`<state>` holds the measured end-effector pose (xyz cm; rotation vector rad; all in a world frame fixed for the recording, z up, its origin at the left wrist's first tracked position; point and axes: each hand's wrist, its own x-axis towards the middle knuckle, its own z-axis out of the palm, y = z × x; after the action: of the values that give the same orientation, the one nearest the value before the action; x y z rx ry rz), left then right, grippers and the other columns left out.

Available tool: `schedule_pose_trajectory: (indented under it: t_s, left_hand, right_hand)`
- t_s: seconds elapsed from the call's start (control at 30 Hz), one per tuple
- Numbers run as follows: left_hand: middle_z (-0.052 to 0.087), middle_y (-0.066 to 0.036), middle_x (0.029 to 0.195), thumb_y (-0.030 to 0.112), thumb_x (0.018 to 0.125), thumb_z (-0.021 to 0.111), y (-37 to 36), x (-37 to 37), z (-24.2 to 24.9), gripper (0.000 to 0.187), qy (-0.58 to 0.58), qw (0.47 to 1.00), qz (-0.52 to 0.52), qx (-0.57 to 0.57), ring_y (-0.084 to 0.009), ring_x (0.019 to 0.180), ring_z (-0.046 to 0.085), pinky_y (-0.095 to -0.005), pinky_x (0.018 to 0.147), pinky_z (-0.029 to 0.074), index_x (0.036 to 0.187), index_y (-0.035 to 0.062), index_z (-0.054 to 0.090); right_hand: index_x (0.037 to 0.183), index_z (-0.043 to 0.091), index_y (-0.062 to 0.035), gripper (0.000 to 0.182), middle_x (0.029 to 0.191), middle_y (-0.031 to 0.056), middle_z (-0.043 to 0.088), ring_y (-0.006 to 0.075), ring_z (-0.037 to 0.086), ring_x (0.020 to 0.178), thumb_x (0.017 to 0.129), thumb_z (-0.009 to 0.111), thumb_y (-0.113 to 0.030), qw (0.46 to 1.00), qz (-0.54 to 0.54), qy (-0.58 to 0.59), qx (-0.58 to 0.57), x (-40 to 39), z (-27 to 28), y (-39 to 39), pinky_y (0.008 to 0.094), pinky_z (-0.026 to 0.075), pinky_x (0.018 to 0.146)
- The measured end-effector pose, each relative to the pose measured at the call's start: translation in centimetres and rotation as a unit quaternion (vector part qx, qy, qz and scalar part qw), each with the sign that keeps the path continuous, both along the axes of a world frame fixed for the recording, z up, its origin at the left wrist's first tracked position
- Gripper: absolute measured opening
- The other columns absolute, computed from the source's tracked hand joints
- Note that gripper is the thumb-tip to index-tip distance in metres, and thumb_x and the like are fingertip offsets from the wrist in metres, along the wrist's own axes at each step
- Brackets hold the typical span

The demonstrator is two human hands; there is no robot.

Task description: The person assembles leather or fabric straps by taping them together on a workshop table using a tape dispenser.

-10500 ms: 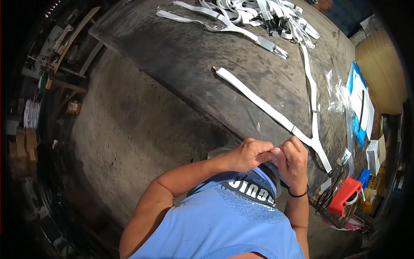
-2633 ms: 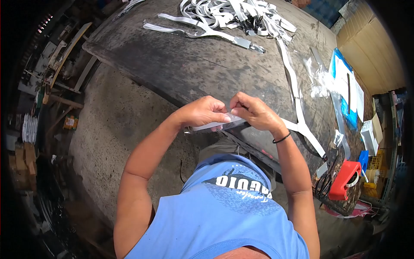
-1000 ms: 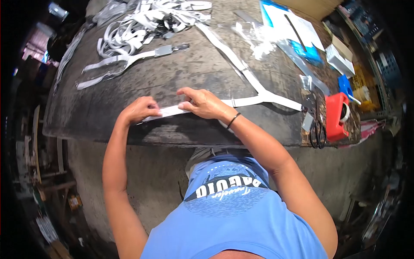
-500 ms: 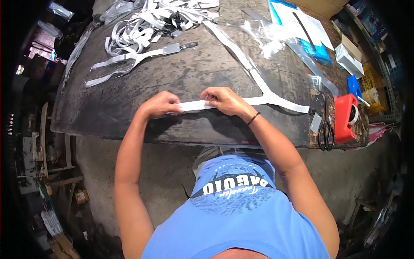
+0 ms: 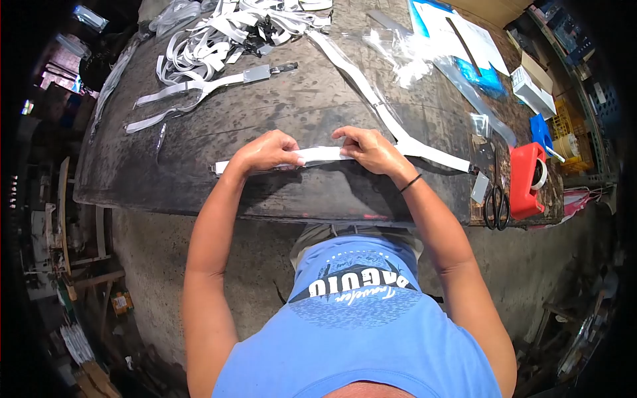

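Left hand (image 5: 271,151) and right hand (image 5: 373,151) are now nearer to the junction of the white elastic Y-shaped strap (image 5: 434,158), and its left end shows again beyond the left wrist. This strap lies across the dark worn table (image 5: 285,103). Left fingers pinch it narrowly; right index rises apart from the thumb, but I cannot tell whether the other fingers grip. Upper frame edge cuts off the tangled white strap pile (image 5: 199,50); glare blurs the clear plastic film (image 5: 413,63)
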<state>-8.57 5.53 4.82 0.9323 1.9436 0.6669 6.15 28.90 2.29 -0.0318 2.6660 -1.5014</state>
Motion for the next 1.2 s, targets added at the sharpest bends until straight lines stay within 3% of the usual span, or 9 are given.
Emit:
schedule_pose_trajectory:
  t_s: [0.3,0.53,0.6,0.67,0.77,0.9,1.0,1.1,1.2]
  left_hand:
    - [0.066,-0.004,0.073,0.028,0.080,0.075,2.0,-0.1,-0.6,0.029,0.025,0.999,-0.032,0.025,-0.0123,0.071,0.059,-0.0291,0.067,0.045,0.088,0.0004,0.070]
    - [0.065,-0.003,0.071,0.025,0.082,0.075,5.2,1.0,-0.6,0.025,-0.053,0.998,-0.039,0.006,-0.0107,0.069,0.059,-0.0284,0.065,0.045,0.086,0.0006,0.069]
    - [0.065,-0.002,0.071,0.024,0.082,0.075,5.3,1.1,-0.2,0.025,-0.044,0.998,-0.035,0.001,-0.0105,0.069,0.059,-0.0283,0.065,0.045,0.085,0.0008,0.069]
    - [0.065,-0.002,0.071,0.027,0.081,0.076,5.1,1.2,0.0,0.027,-0.016,0.999,-0.037,0.009,-0.0107,0.069,0.058,-0.0287,0.065,0.045,0.086,0.0010,0.069]
    - [0.065,-0.003,0.073,0.027,0.081,0.076,5.1,1.1,-0.4,0.028,0.033,0.996,-0.068,0.037,-0.0115,0.070,0.058,-0.0300,0.065,0.045,0.086,0.0010,0.069]
    - [0.065,-0.004,0.073,0.029,0.080,0.077,5.1,1.4,-0.5,0.030,0.018,0.998,-0.060,0.029,-0.0122,0.072,0.058,-0.0312,0.065,0.045,0.086,0.0005,0.068]
    - [0.064,-0.007,0.072,0.033,0.077,0.078,4.6,1.4,-0.7,0.036,0.055,0.994,-0.065,0.067,-0.0166,0.071,0.058,-0.0335,0.066,0.046,0.086,-0.0001,0.067]
    - [0.066,-0.017,0.078,0.050,0.066,0.080,2.5,0.9,-0.2,0.056,0.194,0.979,-0.058,-0.020,-0.0327,0.078,0.063,-0.0418,0.069,0.047,0.086,0.0000,0.065]
    - [0.067,-0.014,0.079,0.057,0.065,0.078,-2.9,-0.5,0.6,0.056,0.298,0.951,-0.006,-0.080,-0.0332,0.079,0.063,-0.0434,0.073,0.045,0.083,0.0049,0.065]
  right_hand:
    - [0.121,0.059,-0.0038,0.035,0.090,0.0168,0.068,0.0300,0.067,0.087,0.086,0.062,-0.005,0.999,0.005,0.027,-0.038,1.4,0.2,1.6,0.0379,0.050,0.079]
    - [0.118,0.059,-0.0022,0.031,0.091,0.0179,0.067,0.0330,0.066,0.089,0.087,0.060,-0.004,0.998,-0.036,0.053,-0.028,1.6,-1.2,1.5,0.0390,0.050,0.081]
    - [0.109,0.061,-0.0002,0.023,0.088,0.0181,0.066,0.0353,0.064,0.087,0.088,0.058,-0.006,0.965,-0.124,0.225,0.048,2.0,-1.0,1.9,0.0414,0.049,0.080]
    - [0.100,0.063,0.0007,0.020,0.085,0.0192,0.065,0.0371,0.062,0.084,0.091,0.058,-0.016,0.959,-0.157,0.224,0.074,2.6,0.1,2.1,0.0432,0.048,0.078]
    - [0.089,0.063,-0.0001,0.037,0.083,0.0216,0.063,0.0370,0.061,0.082,0.091,0.058,-0.036,0.976,-0.214,0.034,0.018,3.4,0.8,1.2,0.0431,0.047,0.075]
    - [0.086,0.061,0.0006,0.035,0.083,0.0223,0.062,0.0375,0.061,0.082,0.089,0.061,-0.034,0.989,-0.146,-0.014,0.022,3.4,0.5,-0.1,0.0443,0.047,0.075]
    - [0.085,0.061,0.0012,0.033,0.083,0.0222,0.060,0.0385,0.059,0.083,0.087,0.063,-0.031,0.987,-0.119,0.075,0.072,2.9,-2.3,-0.2,0.0455,0.046,0.075]
    - [0.082,0.058,0.0026,0.028,0.082,0.0226,0.058,0.0394,0.058,0.082,0.085,0.061,-0.026,0.985,-0.134,0.063,0.093,2.8,-2.2,0.4,0.0463,0.046,0.074]
    - [0.081,0.057,0.0034,0.028,0.081,0.0228,0.058,0.0384,0.059,0.081,0.084,0.060,-0.024,0.982,-0.155,0.044,0.103,3.1,-2.0,0.9,0.0453,0.046,0.074]
